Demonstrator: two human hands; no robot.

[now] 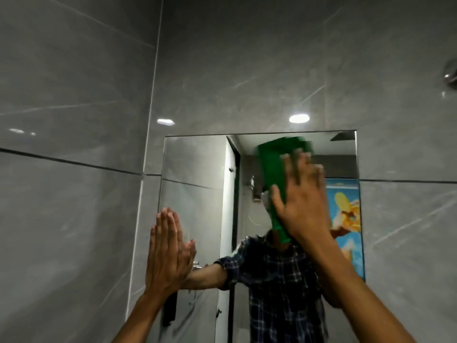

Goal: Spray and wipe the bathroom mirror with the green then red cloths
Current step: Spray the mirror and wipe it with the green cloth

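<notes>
The green cloth [272,169] is pressed flat against the upper part of the mirror [197,169] by the right hand [301,199], fingers spread over it. The left hand [165,251] is laid open, palm flat, at the mirror's left edge.

Walls [247,58] clad in large glossy grey tiles with faint pale veining; dark grout line [74,162] ran across at mid-height. Inside corner [154,78] left of centre. Two bright ceiling-light glares [299,118] showed on the tile. Chrome fitting [450,75] at upper right edge, blurred.
</notes>
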